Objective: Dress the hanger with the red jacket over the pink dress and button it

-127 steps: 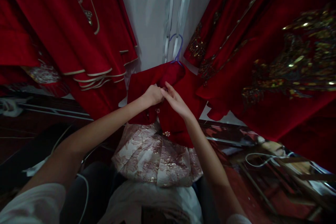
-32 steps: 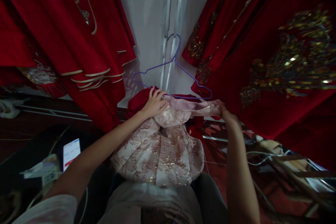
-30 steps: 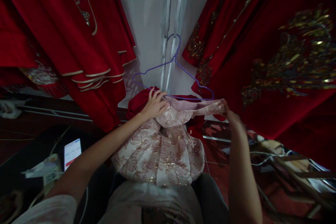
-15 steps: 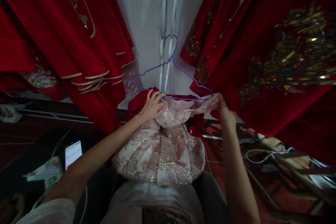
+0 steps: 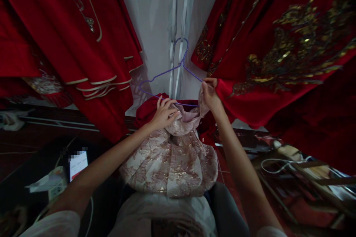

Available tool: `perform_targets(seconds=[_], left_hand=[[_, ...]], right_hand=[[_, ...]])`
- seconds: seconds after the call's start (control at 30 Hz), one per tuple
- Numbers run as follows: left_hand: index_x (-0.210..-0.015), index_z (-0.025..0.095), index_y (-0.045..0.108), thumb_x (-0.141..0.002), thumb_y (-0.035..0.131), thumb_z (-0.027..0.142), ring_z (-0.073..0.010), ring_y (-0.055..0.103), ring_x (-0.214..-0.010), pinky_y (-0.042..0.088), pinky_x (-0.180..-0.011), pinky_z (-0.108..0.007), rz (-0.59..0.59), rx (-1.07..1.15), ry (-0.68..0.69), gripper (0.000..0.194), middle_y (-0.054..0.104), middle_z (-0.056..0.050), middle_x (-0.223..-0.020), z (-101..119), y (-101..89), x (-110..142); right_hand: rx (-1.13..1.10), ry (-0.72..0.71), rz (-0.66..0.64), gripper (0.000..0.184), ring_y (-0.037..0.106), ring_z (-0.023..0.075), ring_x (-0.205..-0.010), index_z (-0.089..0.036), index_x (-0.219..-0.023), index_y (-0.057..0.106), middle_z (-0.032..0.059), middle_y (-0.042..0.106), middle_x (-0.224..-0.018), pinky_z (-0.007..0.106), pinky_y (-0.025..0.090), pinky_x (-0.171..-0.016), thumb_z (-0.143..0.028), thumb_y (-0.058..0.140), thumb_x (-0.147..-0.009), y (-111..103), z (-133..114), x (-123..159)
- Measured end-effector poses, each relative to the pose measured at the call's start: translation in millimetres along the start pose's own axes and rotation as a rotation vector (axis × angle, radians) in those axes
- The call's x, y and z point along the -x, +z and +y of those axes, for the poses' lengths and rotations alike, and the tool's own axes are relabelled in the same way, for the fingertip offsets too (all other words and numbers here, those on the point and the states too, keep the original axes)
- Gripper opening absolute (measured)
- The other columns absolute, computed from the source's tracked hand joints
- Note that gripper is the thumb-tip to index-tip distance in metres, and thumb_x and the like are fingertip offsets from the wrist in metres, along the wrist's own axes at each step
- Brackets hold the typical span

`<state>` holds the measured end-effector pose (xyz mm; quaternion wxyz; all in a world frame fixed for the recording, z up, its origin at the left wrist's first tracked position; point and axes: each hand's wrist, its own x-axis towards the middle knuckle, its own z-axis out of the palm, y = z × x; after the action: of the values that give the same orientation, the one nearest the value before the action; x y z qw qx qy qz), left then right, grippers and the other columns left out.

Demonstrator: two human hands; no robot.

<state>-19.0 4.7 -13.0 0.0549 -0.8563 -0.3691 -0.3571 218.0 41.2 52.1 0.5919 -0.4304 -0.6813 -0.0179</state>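
A pale pink brocade dress (image 5: 169,159) with gold threads lies gathered over my lap, its upper edge raised toward a purple hanger (image 5: 164,71). My left hand (image 5: 164,114) grips the left side of the dress top, fingers bent over the edge below the hanger's lower bar. In my right hand (image 5: 211,98) the dress's right shoulder strap is pinched against the hanger's sloping right arm. The hanger's hook meets a pale vertical rail (image 5: 180,50). Part of the strap is hidden behind my right fingers.
Red garments (image 5: 102,63) hang at the left; another red garment with gold sequins (image 5: 286,48) hangs at the right, close to my right hand. A lit phone (image 5: 78,163) lies on a dark surface. At lower right stands a wooden frame (image 5: 303,181) with a white cable.
My right hand has moved inward and up with the strap, toward the hanger's right arm. The red sequined cloth beside it has shifted left. My left hand stays nearly still.
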Motion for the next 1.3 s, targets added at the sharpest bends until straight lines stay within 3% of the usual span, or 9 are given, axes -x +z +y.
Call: perform_targets(seconds=[0.13,0.23,0.37,0.47,0.53,0.73,0.97,1.13,1.3], left_hand=[[-0.083,0.023,0.066,-0.091,0.047,0.038,-0.0195,0.047,-0.115,0.022,-0.113,-0.048,0.033,0.103,-0.011,0.026,0.057,-0.003,-0.12,-16,-25.5,-5],[-0.081,0.02,0.063,-0.091,0.046,0.042,-0.0199,0.05,-0.107,0.037,-0.1,-0.039,0.29,0.096,-0.171,0.03,0.055,-0.007,-0.112,-51,-51.1,-2],[-0.08,0.018,0.062,-0.089,0.046,0.049,-0.0228,0.048,-0.104,0.037,-0.098,-0.04,0.525,-0.02,-0.405,0.036,0.053,-0.008,-0.1,-114,-71.2,23],[-0.079,0.018,0.063,-0.088,0.046,0.05,-0.0204,0.051,-0.095,0.038,-0.095,-0.039,0.506,-0.023,-0.459,0.037,0.054,-0.006,-0.091,-148,-72.3,45],[-0.078,0.018,0.063,-0.088,0.046,0.05,-0.0183,0.052,-0.089,0.04,-0.092,-0.037,0.477,0.011,-0.468,0.037,0.055,-0.004,-0.085,-160,-69.6,54],[-0.079,0.017,0.065,-0.088,0.046,0.049,-0.0169,0.055,-0.087,0.044,-0.085,-0.031,0.513,0.145,-0.461,0.038,0.058,-0.004,-0.084,-161,-66.7,53],[-0.081,0.018,0.065,-0.089,0.045,0.049,-0.0173,0.056,-0.089,0.043,-0.088,-0.032,0.475,0.119,-0.424,0.038,0.061,-0.004,-0.087,-153,-78.2,20],[-0.073,0.017,0.063,-0.089,0.043,0.048,-0.0166,0.055,-0.076,0.043,-0.081,-0.032,0.386,0.097,-0.432,0.039,0.061,-0.004,-0.076,-162,-77.2,13],[-0.075,0.018,0.064,-0.089,0.045,0.048,-0.0171,0.055,-0.077,0.042,-0.083,-0.033,0.391,0.112,-0.422,0.039,0.062,-0.004,-0.077,-163,-78.7,12]], right_hand=[[0.046,0.031,0.037,0.03,0.061,0.0195,-0.086,-0.02,-0.096,0.058,0.0061,0.063,-0.089,0.034,0.049,-0.08,-0.046,0.045,-0.09,-5,-10,5],[0.123,0.085,0.028,0.031,0.064,0.0191,-0.082,-0.02,-0.095,0.061,0.005,0.067,-0.088,0.03,0.048,-0.076,-0.048,0.047,-0.089,-21,-16,5],[0.191,0.113,0.011,0.032,0.065,0.0193,-0.083,-0.021,-0.094,0.063,0.0045,0.07,-0.089,0.028,0.047,-0.076,-0.049,0.048,-0.088,-31,-20,1],[0.197,0.112,0.016,0.032,0.065,0.0184,-0.082,-0.02,-0.093,0.063,0.0039,0.07,-0.088,0.028,0.047,-0.075,-0.048,0.049,-0.088,-29,-19,-1],[0.196,0.111,0.021,0.031,0.065,0.0177,-0.08,-0.02,-0.092,0.063,0.0037,0.07,-0.087,0.027,0.047,-0.074,-0.048,0.049,-0.088,-27,-18,-1],[0.195,0.112,0.004,0.031,0.065,0.0183,-0.08,-0.02,-0.094,0.063,0.0041,0.07,-0.088,0.027,0.046,-0.072,-0.047,0.049,-0.089,-29,-18,-1],[0.288,0.051,-0.039,0.027,0.065,0.023,-0.083,-0.022,-0.093,0.063,0.0038,0.07,-0.085,0.037,0.044,-0.084,-0.045,0.051,-0.088,-39,-22,-2],[0.265,0.059,-0.024,0.027,0.065,0.0212,-0.08,-0.022,-0.092,0.063,0.0039,0.07,-0.085,0.035,0.044,-0.082,-0.045,0.05,-0.088,-38,-21,-3],[0.255,0.064,-0.017,0.027,0.065,0.0184,-0.076,-0.022,-0.091,0.064,0.0031,0.07,-0.083,0.031,0.045,-0.078,-0.045,0.052,-0.088,-37,-20,-3]])
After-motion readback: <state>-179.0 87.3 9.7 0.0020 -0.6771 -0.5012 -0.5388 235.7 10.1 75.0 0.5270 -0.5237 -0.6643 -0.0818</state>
